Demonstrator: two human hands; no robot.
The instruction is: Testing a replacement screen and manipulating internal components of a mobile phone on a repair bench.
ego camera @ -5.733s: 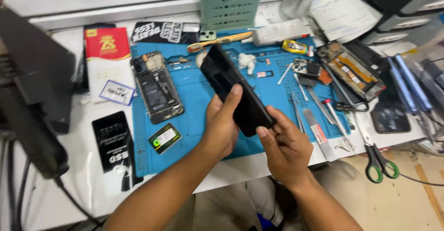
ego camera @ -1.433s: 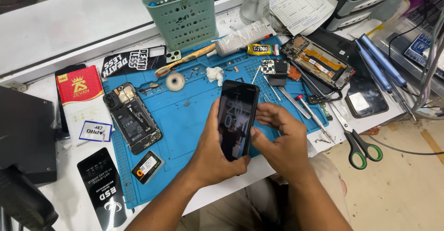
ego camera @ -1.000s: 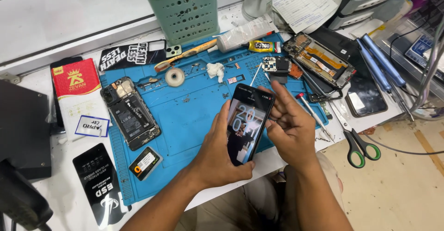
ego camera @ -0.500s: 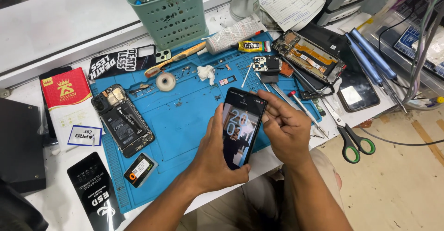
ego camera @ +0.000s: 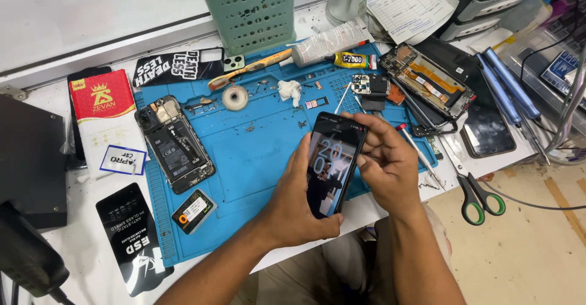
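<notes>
While the left hand (ego camera: 292,200) clasps a slim, glossy black phone (ego camera: 333,163) above the blue rubbery mat (ego camera: 244,152), its underside hidden, the right hand (ego camera: 387,161) pinches its right edge, fingers (ego camera: 357,122) seemingly touching the lit glass.

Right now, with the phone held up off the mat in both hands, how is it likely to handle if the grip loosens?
The phone looks like a thin, stiff slab, so it should not flex. Its glossy lit screen is probably slippery and fragile. The left hand cradles its lower edge and the right hand pinches its side above the blue mat; a slip would likely drop it flat.
</notes>
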